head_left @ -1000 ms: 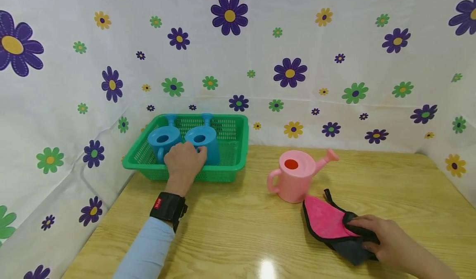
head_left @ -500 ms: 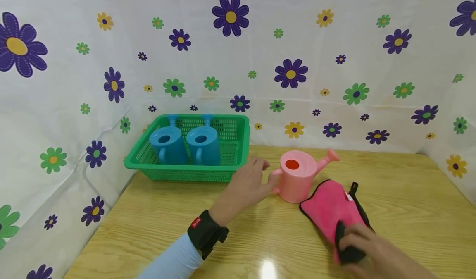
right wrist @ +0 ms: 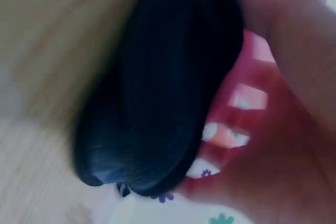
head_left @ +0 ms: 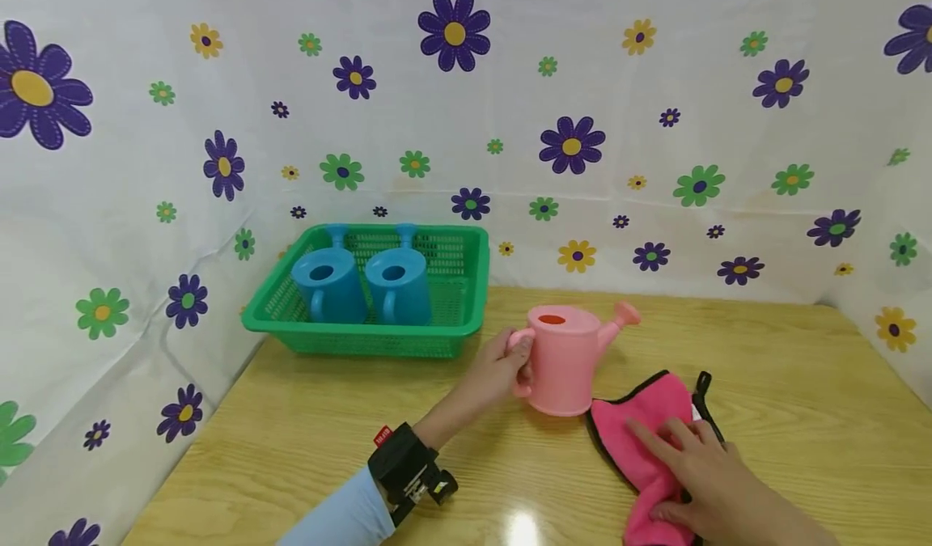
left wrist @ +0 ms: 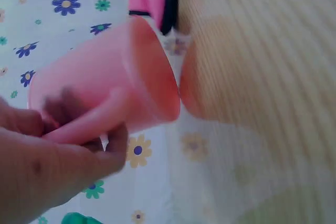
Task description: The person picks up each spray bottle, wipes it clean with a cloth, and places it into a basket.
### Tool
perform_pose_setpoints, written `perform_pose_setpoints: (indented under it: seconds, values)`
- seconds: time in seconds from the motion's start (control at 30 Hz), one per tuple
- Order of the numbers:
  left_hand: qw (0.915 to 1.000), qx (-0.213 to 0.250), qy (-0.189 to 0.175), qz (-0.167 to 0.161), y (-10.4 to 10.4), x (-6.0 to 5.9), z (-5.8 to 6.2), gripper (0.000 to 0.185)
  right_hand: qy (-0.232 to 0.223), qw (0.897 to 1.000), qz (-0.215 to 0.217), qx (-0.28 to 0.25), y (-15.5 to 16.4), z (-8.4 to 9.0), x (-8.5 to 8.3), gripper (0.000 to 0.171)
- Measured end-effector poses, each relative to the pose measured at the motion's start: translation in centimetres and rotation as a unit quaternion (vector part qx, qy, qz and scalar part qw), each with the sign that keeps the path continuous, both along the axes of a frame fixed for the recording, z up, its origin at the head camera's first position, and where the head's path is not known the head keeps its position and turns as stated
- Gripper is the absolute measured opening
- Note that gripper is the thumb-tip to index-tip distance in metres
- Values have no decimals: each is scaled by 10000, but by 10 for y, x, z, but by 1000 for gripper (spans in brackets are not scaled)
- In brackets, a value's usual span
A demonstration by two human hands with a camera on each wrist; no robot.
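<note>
My left hand (head_left: pixel 512 361) grips the handle of a pink toy watering can (head_left: pixel 564 364) in the middle of the wooden table (head_left: pixel 306 441). The left wrist view shows my fingers (left wrist: pixel 63 156) wrapped round the handle and the can's (left wrist: pixel 110 85) base close to the tabletop; I cannot tell whether it touches. Just right of the can, my right hand (head_left: pixel 688 477) holds a pink cloth (head_left: pixel 644 421) with a black edge. Its dark side (right wrist: pixel 163 93) fills the right wrist view, bunched against my palm (right wrist: pixel 294 108).
A green plastic basket (head_left: pixel 437 332) stands at the back left against the flowered backdrop (head_left: pixel 568 85). Two blue watering cans (head_left: pixel 328 283) (head_left: pixel 398 283) stand side by side in its left part. The table's right edge meets the backdrop.
My left hand left the blue can in the basket, crossed to the pink can and took its handle, drawing it slightly left and nearer. My right hand turned the cloth over, pink side up.
</note>
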State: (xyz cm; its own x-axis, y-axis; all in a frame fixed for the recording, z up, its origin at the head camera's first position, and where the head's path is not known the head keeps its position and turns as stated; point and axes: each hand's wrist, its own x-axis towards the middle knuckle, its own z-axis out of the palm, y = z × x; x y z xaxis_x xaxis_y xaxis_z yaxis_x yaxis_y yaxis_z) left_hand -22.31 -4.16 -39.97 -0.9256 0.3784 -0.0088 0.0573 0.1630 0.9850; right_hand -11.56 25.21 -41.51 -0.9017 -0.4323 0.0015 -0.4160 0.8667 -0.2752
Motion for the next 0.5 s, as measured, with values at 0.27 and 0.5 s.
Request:
perform_pose_setpoints:
  seconds: [0.27, 0.5]
  values:
    - [9789, 1649, -1146, 374, -15, 15, 4, 20, 3705, 9192, -1218, -551, 29, 12, -12, 71]
    - [9754, 1873, -1142, 233, -17, 22, 16, 20, 2885, 9233, -2425, -743, 48, 49, -9, 50]
